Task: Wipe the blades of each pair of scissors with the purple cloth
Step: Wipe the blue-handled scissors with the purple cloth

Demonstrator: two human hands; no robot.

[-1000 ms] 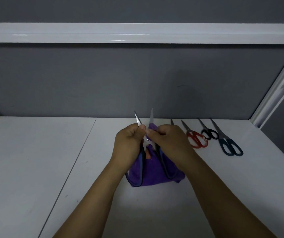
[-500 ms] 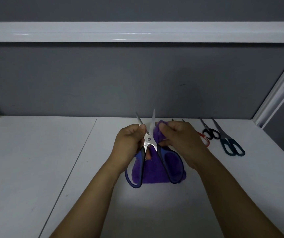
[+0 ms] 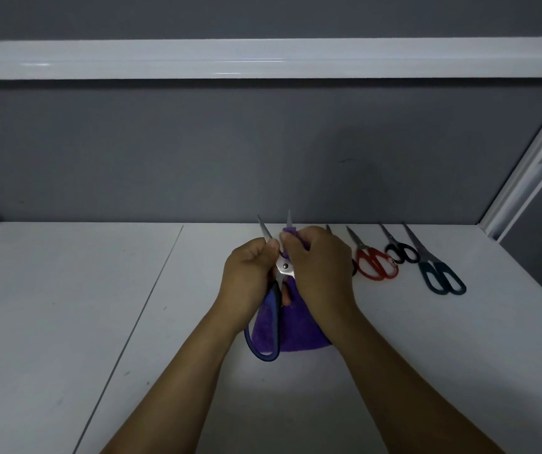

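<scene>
Blue-handled scissors (image 3: 273,309) are held upright over the white table, blades spread apart and pointing away from me. My left hand (image 3: 248,276) grips them near the pivot and the left blade. The purple cloth (image 3: 291,329) hangs below the hands, and its upper part is wrapped on the right blade. My right hand (image 3: 320,267) pinches that cloth around the right blade, whose tip pokes out above the fingers. The right handle loop is hidden behind my right hand.
To the right lie red-handled scissors (image 3: 374,262), small black-handled scissors (image 3: 400,252) and dark teal-handled scissors (image 3: 441,278), blades pointing to the grey wall. Another blade tip (image 3: 328,229) shows behind my right hand. A white frame post (image 3: 525,178) rises at the right.
My right hand slid along the right blade with the cloth, up toward the tip half a second ago and back toward the pivot now. The left hand has kept its grip.
</scene>
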